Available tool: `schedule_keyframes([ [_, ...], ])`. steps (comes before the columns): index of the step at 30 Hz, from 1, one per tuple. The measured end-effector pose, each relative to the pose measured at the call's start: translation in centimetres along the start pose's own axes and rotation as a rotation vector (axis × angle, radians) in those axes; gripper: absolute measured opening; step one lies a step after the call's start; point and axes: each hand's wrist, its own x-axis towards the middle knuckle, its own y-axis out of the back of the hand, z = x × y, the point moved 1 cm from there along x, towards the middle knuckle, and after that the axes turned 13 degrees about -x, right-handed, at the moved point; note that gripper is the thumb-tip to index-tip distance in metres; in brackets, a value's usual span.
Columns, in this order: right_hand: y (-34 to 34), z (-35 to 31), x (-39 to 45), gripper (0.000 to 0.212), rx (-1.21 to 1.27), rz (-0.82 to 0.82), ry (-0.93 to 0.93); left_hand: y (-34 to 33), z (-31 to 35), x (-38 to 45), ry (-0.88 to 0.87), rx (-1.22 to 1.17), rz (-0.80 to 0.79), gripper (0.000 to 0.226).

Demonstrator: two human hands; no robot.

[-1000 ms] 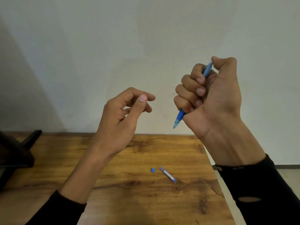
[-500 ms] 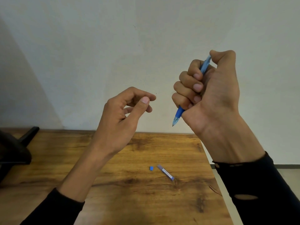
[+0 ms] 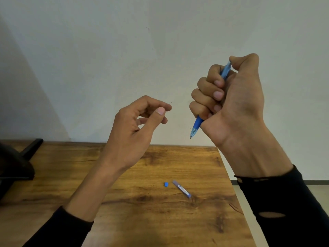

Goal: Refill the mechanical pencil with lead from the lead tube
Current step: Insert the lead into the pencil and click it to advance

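My right hand (image 3: 236, 107) is raised above the table with its fist closed around the blue mechanical pencil (image 3: 197, 124). The pencil's tip points down and left, and my thumb covers its top end. My left hand (image 3: 131, 132) is held up to the left of the pencil tip, thumb and forefinger pinched together. A lead between them would be too thin to see. The lead tube (image 3: 181, 188) lies on the wooden table (image 3: 160, 220) below my hands, with a small blue cap (image 3: 166, 184) just left of it.
A black object (image 3: 14, 166) with a bar sticking out stands at the table's left end. The table's right edge (image 3: 229, 175) runs close to the tube, with floor beyond it. A plain wall rises behind the table.
My right hand has risen slightly with the pencil, still gripped the same way. My left hand has kept its pinch and barely moved.
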Motion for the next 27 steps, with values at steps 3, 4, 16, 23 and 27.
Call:
schedule_keyframes([
  [3,-0.02,0.03,0.01,0.054,-0.003,-0.002,0.0,-0.01,-0.04,-0.03,-0.002,-0.001,-0.002,0.019],
  [4,-0.03,0.07,0.01,0.054,-0.01,-0.001,0.002,-0.02,-0.04,-0.02,-0.003,0.0,-0.002,0.019],
  [16,-0.21,0.18,0.02,0.054,-0.012,0.004,-0.004,0.09,-0.13,-0.01,-0.008,-0.013,-0.001,0.019],
  [23,0.02,0.02,0.13,0.054,-0.021,0.019,0.01,0.11,-0.27,-0.02,-0.001,-0.021,0.002,0.018],
  [27,0.1,0.12,0.2,0.053,-0.01,0.023,0.017,0.14,-0.33,-0.06,0.006,-0.014,0.002,0.018],
])
